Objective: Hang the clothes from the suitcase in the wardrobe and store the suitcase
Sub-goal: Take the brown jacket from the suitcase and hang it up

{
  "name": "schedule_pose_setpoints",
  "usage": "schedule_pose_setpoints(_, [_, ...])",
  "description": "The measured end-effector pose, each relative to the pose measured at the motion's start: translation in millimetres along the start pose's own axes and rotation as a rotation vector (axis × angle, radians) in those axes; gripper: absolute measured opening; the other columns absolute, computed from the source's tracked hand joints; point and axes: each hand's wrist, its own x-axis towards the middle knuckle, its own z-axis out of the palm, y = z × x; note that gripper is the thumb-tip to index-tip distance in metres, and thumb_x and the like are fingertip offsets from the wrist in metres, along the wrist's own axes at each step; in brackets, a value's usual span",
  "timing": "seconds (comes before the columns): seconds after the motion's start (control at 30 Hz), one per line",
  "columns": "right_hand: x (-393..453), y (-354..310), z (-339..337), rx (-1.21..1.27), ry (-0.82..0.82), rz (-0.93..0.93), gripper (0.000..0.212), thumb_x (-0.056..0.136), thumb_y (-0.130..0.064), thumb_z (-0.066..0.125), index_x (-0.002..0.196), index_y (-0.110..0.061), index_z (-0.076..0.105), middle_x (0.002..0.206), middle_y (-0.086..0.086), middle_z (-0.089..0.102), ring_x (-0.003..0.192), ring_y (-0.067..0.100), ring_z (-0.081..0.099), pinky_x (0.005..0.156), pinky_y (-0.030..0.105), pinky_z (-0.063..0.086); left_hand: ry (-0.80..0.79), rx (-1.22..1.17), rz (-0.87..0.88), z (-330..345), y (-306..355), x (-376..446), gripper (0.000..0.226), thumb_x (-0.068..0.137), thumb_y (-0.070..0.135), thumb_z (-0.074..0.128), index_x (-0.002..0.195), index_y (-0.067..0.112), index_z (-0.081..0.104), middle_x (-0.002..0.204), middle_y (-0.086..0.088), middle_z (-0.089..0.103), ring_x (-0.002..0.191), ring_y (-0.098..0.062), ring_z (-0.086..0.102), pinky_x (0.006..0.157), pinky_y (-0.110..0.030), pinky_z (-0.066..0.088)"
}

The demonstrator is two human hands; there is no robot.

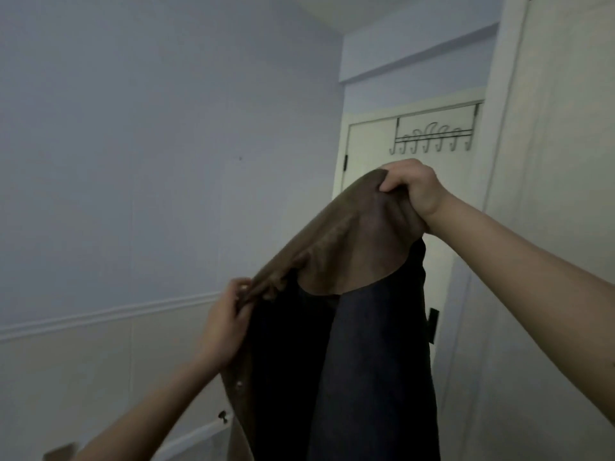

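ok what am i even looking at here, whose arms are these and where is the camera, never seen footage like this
There is no machine here. One camera sits on a person's head and looks forward, so the two bare arms are that person's own. The right hand grips the top of a brown garment with a dark lining and holds it high. The left hand pinches its edge lower down, near the snaps. Behind it is a white door with a metal hook rack hung over its top. No suitcase or wardrobe interior shows in this view.

A single head-worn wide-angle camera looks forward and slightly upward, close to the raised hands at lower centre, facing a wall [133, 128] at left and a door [372, 144] at upper right.
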Motion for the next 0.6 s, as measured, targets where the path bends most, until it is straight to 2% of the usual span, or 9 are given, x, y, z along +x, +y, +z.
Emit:
schedule_pose_setpoints(0.1, [-22.1,-43.9,-18.5,-0.129,0.014,-0.049,0.019,0.039,-0.012,0.059,0.056,-0.002,0.056,0.051,0.003,0.052,0.063,0.023,0.046,0.060,0.028,0.038,0.211,0.097,0.048,-38.4,38.7,13.3,0.022,0.084,-0.005,0.054,0.105,0.003,0.057,0.098,-0.016,0.060,0.086,-0.025,0.054,0.071,-0.026,0.034])
schedule_pose_setpoints(0.2, [-52.6,-90.5,-34.7,-0.315,0.009,-0.147,0.013,0.053,-0.009,0.059,0.064,-0.002,0.061,0.056,0.001,0.053,0.067,0.019,0.048,0.064,0.026,0.040,0.394,0.203,0.102,-71.1,90.1,16.5,0.020,0.083,-0.004,0.054,0.102,-0.004,0.060,0.102,-0.029,0.055,0.096,-0.038,0.052,0.082,-0.038,0.035])
schedule_pose_setpoints(0.3, [-89.1,-128.7,-52.3,-0.340,0.053,-0.231,0.019,0.059,-0.006,0.069,0.059,0.010,0.057,0.057,0.005,0.043,0.058,0.016,0.041,0.053,0.023,0.030,0.550,0.157,0.057,-92.1,137.8,15.1,0.022,0.082,0.009,0.050,0.100,0.003,0.061,0.103,-0.024,0.059,0.096,-0.036,0.054,0.085,-0.041,0.039])
schedule_pose_setpoints(0.37, [-117.6,-150.7,-64.0,-0.380,0.058,-0.282,0.027,0.060,-0.011,0.071,0.058,0.010,0.053,0.058,0.005,0.038,0.057,0.015,0.038,0.054,0.024,0.026,0.635,0.077,0.024,-98.7,166.5,11.0,0.021,0.080,0.026,0.047,0.092,0.022,0.062,0.099,-0.016,0.063,0.093,-0.032,0.058,0.087,-0.046,0.046])
schedule_pose_setpoints(0.4, [-128.1,-158.5,-68.6,-0.409,0.055,-0.304,0.031,0.062,-0.013,0.071,0.058,0.011,0.052,0.060,0.006,0.036,0.058,0.015,0.037,0.055,0.024,0.025,0.666,0.056,0.007,-101.8,177.3,8.8,0.022,0.079,0.032,0.045,0.092,0.024,0.061,0.096,-0.014,0.063,0.090,-0.031,0.059,0.087,-0.050,0.048])
schedule_pose_setpoints(0.5, [-165.8,-180.6,-94.1,-0.545,0.092,-0.315,0.030,0.073,-0.013,0.073,0.056,0.004,0.054,0.053,-0.003,0.039,0.053,0.006,0.038,0.053,0.021,0.029,0.583,0.026,0.004,-95.8,234.2,-22.9,0.022,0.088,0.020,0.043,0.098,0.011,0.060,0.084,-0.015,0.057,0.084,-0.031,0.055,0.086,-0.046,0.044])
schedule_pose_setpoints(0.57, [-188.4,-189.9,-115.5,-0.664,0.145,-0.298,0.026,0.074,-0.017,0.072,0.068,0.007,0.065,0.056,0.001,0.050,0.056,0.006,0.043,0.057,0.021,0.033,0.589,-0.021,0.043,-87.7,263.0,-44.2,0.015,0.085,0.024,0.045,0.089,0.026,0.059,0.078,0.000,0.055,0.079,-0.019,0.055,0.086,-0.038,0.045])
schedule_pose_setpoints(0.6, [-202.4,-194.2,-129.6,-0.728,0.178,-0.284,0.026,0.073,-0.020,0.073,0.074,0.005,0.068,0.062,0.006,0.057,0.059,0.008,0.047,0.059,0.022,0.035,0.606,-0.051,0.048,-80.5,274.2,-55.4,0.016,0.081,0.028,0.045,0.088,0.027,0.060,0.082,0.000,0.059,0.082,-0.016,0.057,0.090,-0.039,0.046])
